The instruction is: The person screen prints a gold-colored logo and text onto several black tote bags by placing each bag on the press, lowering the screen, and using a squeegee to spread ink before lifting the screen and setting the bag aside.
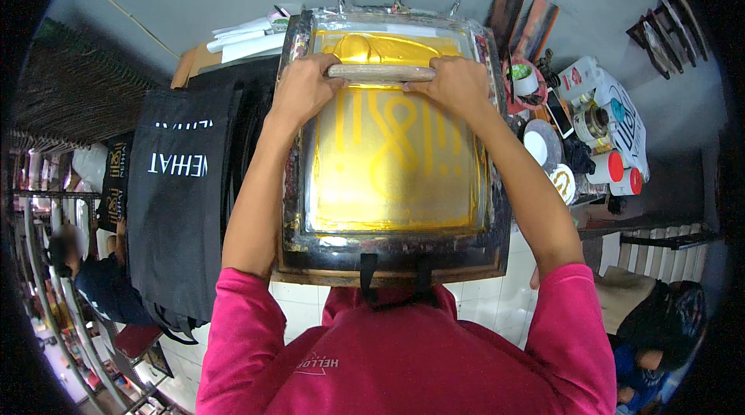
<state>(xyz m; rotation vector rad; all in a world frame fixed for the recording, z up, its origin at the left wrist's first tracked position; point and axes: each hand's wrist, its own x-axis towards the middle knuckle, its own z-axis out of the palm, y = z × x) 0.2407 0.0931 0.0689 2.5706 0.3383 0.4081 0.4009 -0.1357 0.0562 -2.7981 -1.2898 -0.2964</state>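
Head view: the wooden squeegee (381,72) was gripped by the left hand (304,89) and right hand (454,85) at the far end of the screen-printing frame (388,248). Gold ink (388,182) was spread across the mesh; the pull looked barely begun. Black tote bags (174,205) were stacked left.

My hands (306,89) cover both ends of the wooden squeegee handle (380,72); at six o'clock, my pink shirt (403,361) hides the black bag straps (392,279).
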